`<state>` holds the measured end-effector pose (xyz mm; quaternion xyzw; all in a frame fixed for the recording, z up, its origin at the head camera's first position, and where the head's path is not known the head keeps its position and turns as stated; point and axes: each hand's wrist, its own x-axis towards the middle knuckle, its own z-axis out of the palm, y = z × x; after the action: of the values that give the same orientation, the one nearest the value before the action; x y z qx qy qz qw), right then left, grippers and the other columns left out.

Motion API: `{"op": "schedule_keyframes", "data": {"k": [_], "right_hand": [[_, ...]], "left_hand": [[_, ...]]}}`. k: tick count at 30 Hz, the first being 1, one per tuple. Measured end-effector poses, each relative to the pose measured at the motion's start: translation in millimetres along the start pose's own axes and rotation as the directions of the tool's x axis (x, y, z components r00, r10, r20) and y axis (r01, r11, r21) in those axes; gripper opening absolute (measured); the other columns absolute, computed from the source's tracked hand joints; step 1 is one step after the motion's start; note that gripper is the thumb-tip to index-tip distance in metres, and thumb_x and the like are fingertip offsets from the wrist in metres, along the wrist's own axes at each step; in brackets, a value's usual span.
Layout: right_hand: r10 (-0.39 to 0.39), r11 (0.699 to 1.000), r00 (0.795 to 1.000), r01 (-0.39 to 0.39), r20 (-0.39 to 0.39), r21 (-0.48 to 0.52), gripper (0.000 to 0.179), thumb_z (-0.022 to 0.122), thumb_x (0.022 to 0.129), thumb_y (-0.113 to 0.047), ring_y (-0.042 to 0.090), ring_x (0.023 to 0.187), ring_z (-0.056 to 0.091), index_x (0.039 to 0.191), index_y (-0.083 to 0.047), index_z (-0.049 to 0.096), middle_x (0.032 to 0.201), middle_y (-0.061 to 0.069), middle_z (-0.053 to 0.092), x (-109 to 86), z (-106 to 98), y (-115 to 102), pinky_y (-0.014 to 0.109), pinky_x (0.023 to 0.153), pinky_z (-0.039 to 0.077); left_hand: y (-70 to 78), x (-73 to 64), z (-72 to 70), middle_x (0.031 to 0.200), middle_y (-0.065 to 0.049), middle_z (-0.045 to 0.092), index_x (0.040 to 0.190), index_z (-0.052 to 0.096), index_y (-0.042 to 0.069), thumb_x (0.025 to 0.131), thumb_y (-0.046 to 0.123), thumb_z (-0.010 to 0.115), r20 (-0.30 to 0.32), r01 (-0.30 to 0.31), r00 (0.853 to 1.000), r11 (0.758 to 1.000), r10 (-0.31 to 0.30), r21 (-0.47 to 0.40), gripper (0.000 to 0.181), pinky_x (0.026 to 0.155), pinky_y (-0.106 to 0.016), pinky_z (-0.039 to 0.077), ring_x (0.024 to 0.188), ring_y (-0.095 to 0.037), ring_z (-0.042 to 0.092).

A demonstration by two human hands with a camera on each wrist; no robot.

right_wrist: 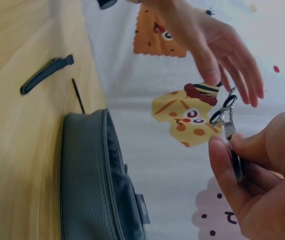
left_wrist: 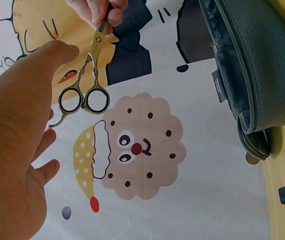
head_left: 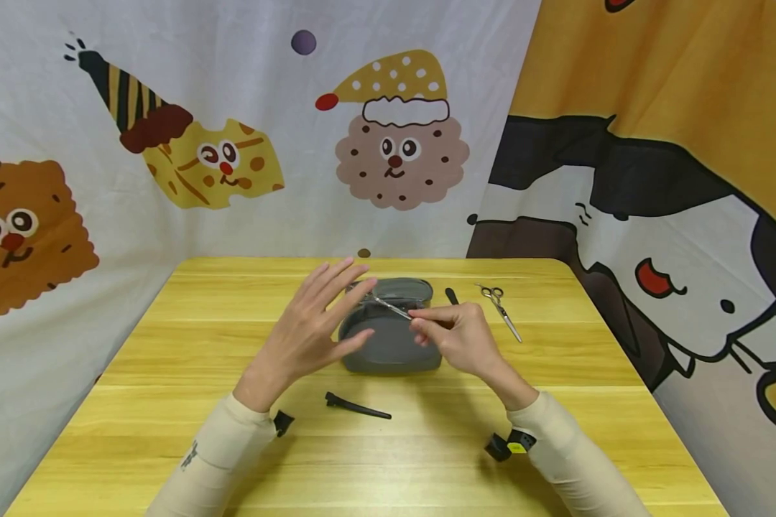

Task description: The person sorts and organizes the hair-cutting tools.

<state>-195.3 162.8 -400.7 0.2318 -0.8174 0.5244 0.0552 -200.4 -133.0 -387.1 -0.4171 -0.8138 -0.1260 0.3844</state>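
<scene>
My right hand [head_left: 462, 336] pinches a pair of silver hair scissors [left_wrist: 97, 46] by the blades, thumb against fingers. The scissors' two black-lined finger loops and curved finger rest point toward my left hand [head_left: 307, 327]. That hand is raised with its fingers spread, and its fingertips overlap the loop end in the head view; the left wrist view shows nothing gripped in it. Beneath the scissors, a grey zippered pouch [head_left: 391, 353] stands unzipped on the table, its lid folded back. In the right wrist view the pouch [right_wrist: 85, 175] shows a textured side and dark lining.
A black hair clip [head_left: 358, 407] lies on the wooden table [head_left: 388, 467] in front of the pouch. To the right lies a second pair of scissors [head_left: 508, 319]. A slim black item [head_left: 451, 295] shows partly behind my right hand. A printed curtain [head_left: 246, 57] hangs behind the table.
</scene>
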Motion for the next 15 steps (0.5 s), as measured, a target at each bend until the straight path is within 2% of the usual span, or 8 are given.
{"op": "schedule_keyframes", "data": {"k": [2,6,10,15], "right_hand": [[0.088,0.993,0.996,-0.09,0.032,0.074,0.02,0.079,0.105,-0.003,0.029,0.076,0.084,0.123,0.001,0.086,0.095,0.017,0.087,1.2,-2.0,-1.3,0.033,0.069,0.071],[0.209,0.953,0.973,-0.224,0.094,0.203,0.021,0.077,0.107,-0.004,0.02,0.077,0.084,0.125,0.004,0.085,0.098,0.017,0.087,3.6,-5.9,-3.0,0.035,0.074,0.072],[0.245,0.924,0.96,-0.273,0.136,0.267,0.023,0.076,0.108,-0.005,0.016,0.078,0.084,0.127,0.005,0.083,0.1,0.017,0.087,4.9,-9.1,-3.0,0.039,0.077,0.073],[0.264,0.891,0.949,-0.308,0.171,0.334,0.025,0.074,0.108,-0.003,0.016,0.078,0.083,0.128,0.01,0.08,0.101,0.02,0.086,6.0,-12.2,-2.3,0.036,0.077,0.073]], "left_hand": [[-0.3,-0.2,0.1,0.168,-0.016,0.058,0.162,0.059,0.009,0.091,0.038,0.097,-0.001,-0.001,1.0,1.0,0.001,-0.001,0.086,0.14,-0.056,0.035,0.159,-0.041,0.053],[-0.6,-0.3,0.1,0.168,-0.016,0.059,0.162,0.059,0.009,0.09,0.037,0.096,-0.002,0.005,1.0,1.0,-0.005,-0.006,0.085,0.141,-0.055,0.034,0.159,-0.04,0.053],[-0.6,-0.4,0.2,0.169,-0.016,0.058,0.163,0.058,0.01,0.09,0.038,0.096,0.003,0.011,1.0,1.0,-0.011,-0.011,0.087,0.142,-0.054,0.032,0.161,-0.039,0.051],[-0.9,0.1,0.7,0.169,-0.015,0.058,0.161,0.06,0.009,0.089,0.038,0.096,0.002,0.01,1.0,1.0,-0.01,-0.015,0.086,0.142,-0.054,0.032,0.162,-0.038,0.05]]}}
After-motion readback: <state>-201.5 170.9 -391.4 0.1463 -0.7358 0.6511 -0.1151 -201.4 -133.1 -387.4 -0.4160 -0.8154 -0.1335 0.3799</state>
